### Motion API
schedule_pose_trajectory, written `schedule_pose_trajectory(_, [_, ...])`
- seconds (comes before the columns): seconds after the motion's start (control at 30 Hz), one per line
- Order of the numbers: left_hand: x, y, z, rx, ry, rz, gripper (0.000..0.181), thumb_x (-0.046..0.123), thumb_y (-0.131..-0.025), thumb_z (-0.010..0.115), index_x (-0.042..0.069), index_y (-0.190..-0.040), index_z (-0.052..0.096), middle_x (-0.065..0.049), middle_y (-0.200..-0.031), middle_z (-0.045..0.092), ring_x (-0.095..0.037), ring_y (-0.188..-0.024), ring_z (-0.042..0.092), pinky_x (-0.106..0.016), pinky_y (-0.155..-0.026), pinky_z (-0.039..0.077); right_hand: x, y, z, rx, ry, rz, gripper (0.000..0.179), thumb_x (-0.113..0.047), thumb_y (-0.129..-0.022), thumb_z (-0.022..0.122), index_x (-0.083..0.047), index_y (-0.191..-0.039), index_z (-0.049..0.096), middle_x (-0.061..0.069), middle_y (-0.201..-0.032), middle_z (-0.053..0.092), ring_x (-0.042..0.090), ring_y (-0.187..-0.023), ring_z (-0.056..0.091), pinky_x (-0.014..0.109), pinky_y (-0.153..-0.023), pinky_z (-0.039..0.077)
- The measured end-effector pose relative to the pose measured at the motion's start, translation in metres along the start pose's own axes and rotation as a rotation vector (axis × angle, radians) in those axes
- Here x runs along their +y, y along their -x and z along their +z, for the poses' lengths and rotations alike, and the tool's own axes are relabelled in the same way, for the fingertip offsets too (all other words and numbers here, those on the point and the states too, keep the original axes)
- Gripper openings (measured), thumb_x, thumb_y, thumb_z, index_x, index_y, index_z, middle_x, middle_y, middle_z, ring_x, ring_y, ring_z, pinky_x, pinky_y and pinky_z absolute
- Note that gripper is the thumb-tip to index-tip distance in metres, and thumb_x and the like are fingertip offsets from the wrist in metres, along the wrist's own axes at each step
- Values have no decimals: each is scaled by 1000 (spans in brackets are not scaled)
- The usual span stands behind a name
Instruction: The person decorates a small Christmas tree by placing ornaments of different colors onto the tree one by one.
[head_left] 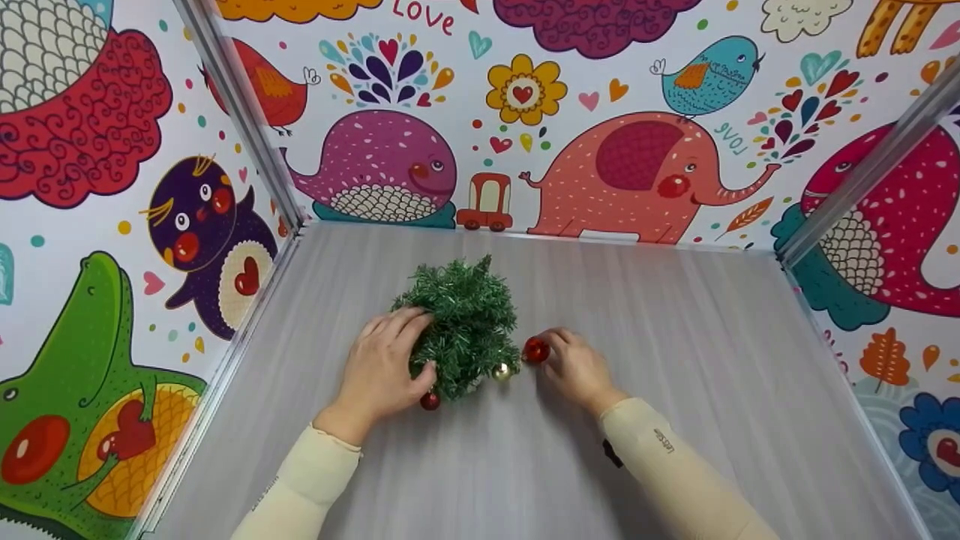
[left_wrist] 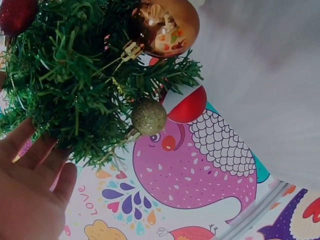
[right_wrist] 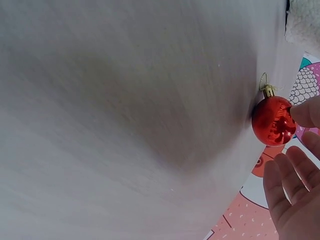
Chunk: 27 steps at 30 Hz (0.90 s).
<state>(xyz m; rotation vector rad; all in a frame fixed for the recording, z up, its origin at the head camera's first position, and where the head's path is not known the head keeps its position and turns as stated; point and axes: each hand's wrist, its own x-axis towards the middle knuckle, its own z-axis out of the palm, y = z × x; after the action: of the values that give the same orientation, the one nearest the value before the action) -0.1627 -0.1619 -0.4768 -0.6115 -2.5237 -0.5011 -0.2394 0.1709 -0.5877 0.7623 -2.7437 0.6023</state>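
A small artificial Christmas tree (head_left: 463, 330) stands on the tabletop. My left hand (head_left: 386, 360) rests against its left side; in the left wrist view the fingers (left_wrist: 42, 150) are stretched out at the green branches. From the tree hang a shiny gold ball (left_wrist: 172, 25), a gold glitter ball (left_wrist: 149, 116) and a dark red ball (head_left: 430, 400). Right of the tree is a shiny red Christmas ball (right_wrist: 273, 121) with a gold cap and loop. My right hand (head_left: 579, 369) is beside this ball, its thumb right at the ball's surface and the other fingers extended, apart from it.
Light grey wood-grain tabletop (head_left: 675, 337) surrounds the tree. Walls printed with cartoon animals (head_left: 622, 180) enclose the table at the back and sides. Metal corner posts (head_left: 240, 112) rise at the back left and back right.
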Motion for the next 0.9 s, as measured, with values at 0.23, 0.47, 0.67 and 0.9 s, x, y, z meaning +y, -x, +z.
schedule_pose_trajectory(0.23, [-4,-1,0,11,21,13,55,23,-76,68,5,-129,62,-12,-132,60,-31,-121,56,-46,-105,39,-1,-1,0,-23,9,8,47,-6,-78,77,-11,-124,64,8,-122,61,32,-109,61,47,-85,53])
schedule_pose_trajectory(0.47, [-7,-3,0,5,24,22,54,20,-76,68,5,-127,63,-13,-131,60,-31,-122,56,-47,-105,40,-3,-3,-2,-36,18,21,46,-9,-79,77,-13,-123,65,7,-123,61,31,-110,61,47,-85,54])
schedule_pose_trajectory(0.67, [-9,-5,0,-3,39,19,54,17,-75,67,6,-127,63,-12,-132,60,-30,-123,56,-47,-105,40,-4,-4,-1,-52,29,34,45,-10,-80,76,-12,-123,65,7,-123,61,30,-111,61,47,-87,53])
schedule_pose_trajectory(0.9, [-12,-6,1,-16,57,-4,53,15,-75,64,7,-127,63,-10,-133,60,-28,-125,54,-47,-107,38,-4,-3,4,-39,36,33,43,-11,-81,77,-14,-122,66,5,-123,61,30,-111,60,48,-80,55])
